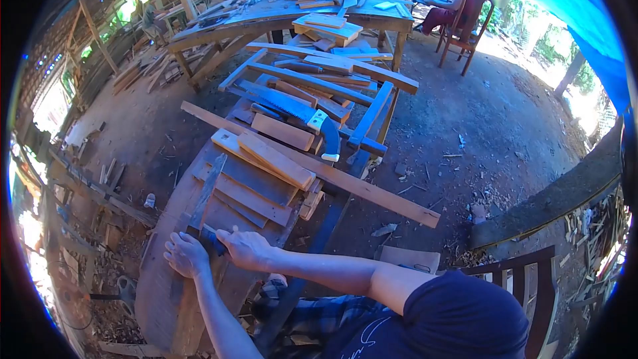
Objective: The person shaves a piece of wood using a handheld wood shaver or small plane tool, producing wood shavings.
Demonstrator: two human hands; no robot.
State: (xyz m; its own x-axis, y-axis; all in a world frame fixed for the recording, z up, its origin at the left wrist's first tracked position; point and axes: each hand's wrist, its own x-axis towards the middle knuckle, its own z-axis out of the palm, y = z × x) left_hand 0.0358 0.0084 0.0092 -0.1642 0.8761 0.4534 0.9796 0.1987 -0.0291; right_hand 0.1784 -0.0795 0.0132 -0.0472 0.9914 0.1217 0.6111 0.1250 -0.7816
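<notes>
My left hand [186, 254] lies at the near end of the curved wooden bench [159, 279], fingers apart, beside a narrow strip of wood [208, 189] that points away from me. My right hand [244, 247] is closed just to its right, against a small dark blue object [212, 240]. Most of that object is hidden by the fingers, so its kind does not show. A longer wooden piece [193, 312] runs toward me under my left wrist. Flat boards [252, 199] lie just beyond both hands.
A handsaw [286, 103] with a dark curved handle rests on stacked timber. One long plank [372, 196] juts out to the right. Wooden frame parts [312, 83] lie farther off, before a large worktable [232, 16]. Other people are behind it and on a chair [465, 33].
</notes>
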